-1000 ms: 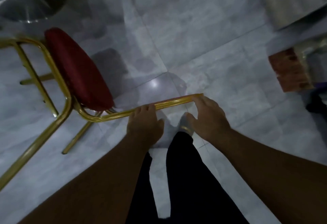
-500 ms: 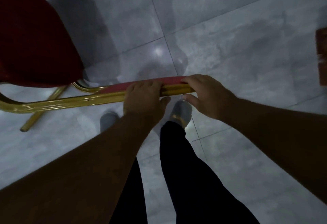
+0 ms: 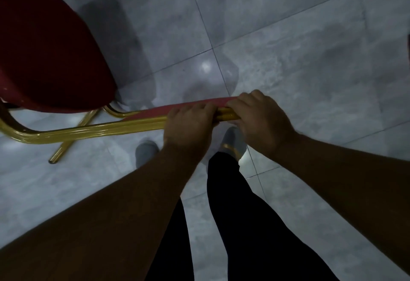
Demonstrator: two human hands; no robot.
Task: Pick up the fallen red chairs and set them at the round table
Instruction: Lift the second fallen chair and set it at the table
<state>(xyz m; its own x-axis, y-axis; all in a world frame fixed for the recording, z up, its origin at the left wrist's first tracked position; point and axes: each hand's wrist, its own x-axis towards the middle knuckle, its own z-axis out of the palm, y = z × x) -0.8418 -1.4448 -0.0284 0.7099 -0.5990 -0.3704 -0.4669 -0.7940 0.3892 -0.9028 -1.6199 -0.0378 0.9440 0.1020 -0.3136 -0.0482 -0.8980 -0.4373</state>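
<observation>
**Both hands on the chair back**

Nearest: my two legs in black trousers (image 3: 255, 225), two grey shoes (image 3: 145, 151) on the floor. Two bare forearms reach forward. My left hand (image 3: 189, 126) is curled over the gold tube (image 3: 106, 128) of the one red chair (image 3: 48, 63) in view. My right hand (image 3: 258, 117) is clenched round the tube's end, just beside the left. The tube is ribbed, glossy metal; its long axis runs left to right, bending at far left. A thin red padded edge (image 3: 190, 106) lies along it. Beyond, the rounded red seat, matte fabric, fills upper left. One gold leg (image 3: 68, 140) slants down to the floor (image 3: 310, 48), glossy grey marbled tiles.
</observation>
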